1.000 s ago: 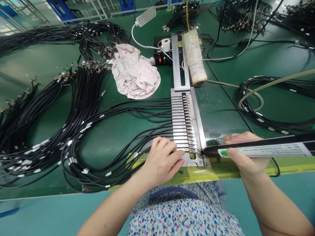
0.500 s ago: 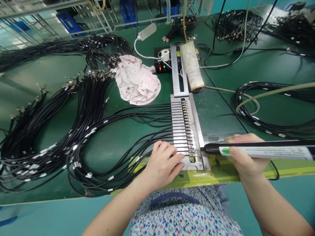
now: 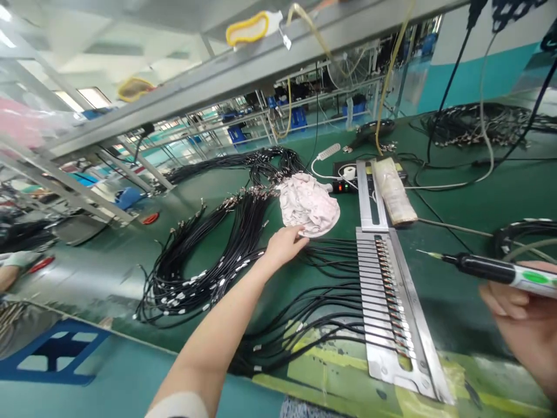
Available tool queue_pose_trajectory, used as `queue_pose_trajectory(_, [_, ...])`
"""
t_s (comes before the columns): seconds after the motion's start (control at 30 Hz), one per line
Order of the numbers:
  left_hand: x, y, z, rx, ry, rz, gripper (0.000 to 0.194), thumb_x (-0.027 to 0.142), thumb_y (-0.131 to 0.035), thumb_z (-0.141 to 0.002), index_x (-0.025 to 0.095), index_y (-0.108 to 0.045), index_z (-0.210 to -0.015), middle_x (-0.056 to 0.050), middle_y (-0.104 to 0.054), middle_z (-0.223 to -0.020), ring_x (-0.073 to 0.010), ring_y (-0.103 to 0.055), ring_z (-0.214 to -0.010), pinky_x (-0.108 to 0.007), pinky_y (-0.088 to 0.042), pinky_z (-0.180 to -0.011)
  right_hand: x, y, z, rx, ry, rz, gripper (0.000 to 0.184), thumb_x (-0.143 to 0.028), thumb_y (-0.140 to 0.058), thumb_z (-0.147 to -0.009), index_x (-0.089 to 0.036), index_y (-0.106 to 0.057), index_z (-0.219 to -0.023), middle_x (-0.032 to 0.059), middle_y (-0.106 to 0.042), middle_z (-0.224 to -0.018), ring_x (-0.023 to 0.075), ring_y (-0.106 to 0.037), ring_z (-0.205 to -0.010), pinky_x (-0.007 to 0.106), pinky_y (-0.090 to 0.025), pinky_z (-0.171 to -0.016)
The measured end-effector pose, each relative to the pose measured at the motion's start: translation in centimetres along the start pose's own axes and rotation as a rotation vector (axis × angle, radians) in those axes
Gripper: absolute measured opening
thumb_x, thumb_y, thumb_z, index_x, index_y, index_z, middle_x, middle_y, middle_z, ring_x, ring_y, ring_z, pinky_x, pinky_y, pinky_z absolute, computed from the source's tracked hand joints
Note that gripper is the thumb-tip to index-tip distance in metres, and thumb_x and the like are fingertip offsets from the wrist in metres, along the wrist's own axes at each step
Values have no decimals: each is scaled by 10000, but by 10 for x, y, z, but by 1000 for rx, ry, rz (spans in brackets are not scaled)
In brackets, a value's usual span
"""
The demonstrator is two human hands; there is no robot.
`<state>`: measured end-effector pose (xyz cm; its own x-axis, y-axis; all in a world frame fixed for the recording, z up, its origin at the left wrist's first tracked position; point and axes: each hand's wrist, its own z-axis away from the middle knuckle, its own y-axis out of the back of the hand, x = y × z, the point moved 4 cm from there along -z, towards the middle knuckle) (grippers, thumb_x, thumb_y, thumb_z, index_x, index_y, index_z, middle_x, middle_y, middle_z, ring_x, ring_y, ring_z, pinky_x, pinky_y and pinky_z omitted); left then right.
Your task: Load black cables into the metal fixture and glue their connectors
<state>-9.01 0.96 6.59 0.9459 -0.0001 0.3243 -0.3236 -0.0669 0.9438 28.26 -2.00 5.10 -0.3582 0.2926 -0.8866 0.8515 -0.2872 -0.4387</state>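
My left hand point(image 3: 284, 248) reaches over the black cables with its fingers stretched out and its fingertips at the lower edge of a crumpled pink and white cloth point(image 3: 311, 203). Whether the fingers pinch the cloth is not clear. My right hand point(image 3: 513, 307), partly cut off by the right edge, is closed round a black and white pen-shaped tool point(image 3: 487, 271) with a thin needle tip. The tip points left, above the table and apart from the metal fixture point(image 3: 376, 348). Several black cables point(image 3: 322, 299) lie in the fixture's slots, their small metal ends in a row.
Behind the fixture are a wrapped roll point(image 3: 394, 191), a black box point(image 3: 343, 186) with lit switches and a small lamp point(image 3: 328, 152). Cable bundles point(image 3: 174, 261) lie left. A metal shelf beam point(image 3: 183, 87) crosses above. Another person's gloved hand point(image 3: 21, 259) is at far left.
My left hand has left the fixture and moved up and away to the cloth. My right hand has drawn the tool right, off the fixture. The view has tilted up and turned left.
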Motion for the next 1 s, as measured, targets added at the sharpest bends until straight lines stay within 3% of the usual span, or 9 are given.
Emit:
queue_pose_trajectory(0.1, [-18, -20, -41, 31, 57, 45, 410, 401, -600, -774, 196, -572, -1127, -88, -598, -1043, -245, -534, -995, -322, -408, -838, 2, -23, -7, -29, -140, -43, 135, -364, -646, -675, -239, -630, -625, 15, -414, -490, 106, -343, -404, 317, -209, -373])
queue_pose_trajectory(0.23, [-11, -33, -65, 94, 32, 189, 166, 279, -622, -744, 194, -639, -886, -86, -583, -1001, -255, -494, -1018, -351, -377, -872, 4, -56, -9, -35, -188, -82, 204, -350, -731, -599, -198, -607, -653, -15, -447, -476, 92, -364, -405, 265, -264, -364])
queue_pose_trajectory(0.33, [-1, -26, -71, 136, -18, 371, 100, 268, -561, -772, 185, -613, -788, -49, -575, -869, -216, -496, -936, -331, -384, -839, 17, -79, -11, -74, -212, -91, 271, -357, -761, -582, -175, -584, -678, -42, -449, -451, 73, -350, -389, 230, -271, -350])
queue_pose_trajectory(0.47, [3, -16, -77, 96, -40, 637, 210, 341, -484, -791, 167, -519, -680, 13, -485, -633, -129, -474, -647, -244, -399, -628, 41, -113, -17, -165, -224, -75, 312, -369, -771, -586, -167, -552, -676, -62, -442, -426, 50, -327, -356, 204, -258, -326])
queue_pose_trajectory(0.67, [-3, -17, -85, -3, -49, 894, 292, 439, -515, -742, 171, -436, -655, 44, -417, -580, -78, -409, -523, -199, -352, -514, 73, -164, -27, -236, -186, -23, 316, -346, -782, -581, -151, -574, -716, -73, -441, -407, 42, -334, -331, 186, -247, -304])
queue_pose_trajectory(0.87, [-8, -16, -85, -79, -113, 982, 278, 390, -584, -766, 163, -458, -669, 61, -409, -577, -62, -419, -533, -183, -362, -523, 99, -185, -38, -221, -189, 36, 314, -371, -764, -608, -134, -581, -701, -69, -460, -414, 41, -345, -320, 189, -255, -287])
queue_pose_trajectory(1.0, [-7, -20, -76, -120, -137, 989, 254, 341, -462, -902, 126, -542, -793, 35, -484, -675, -77, -495, -587, -205, -422, -549, 112, -189, -41, -239, -227, 66, 239, -345, -677, -737, -125, -585, -734, -78, -489, -458, 28, -389, -345, 158, -311, -322])
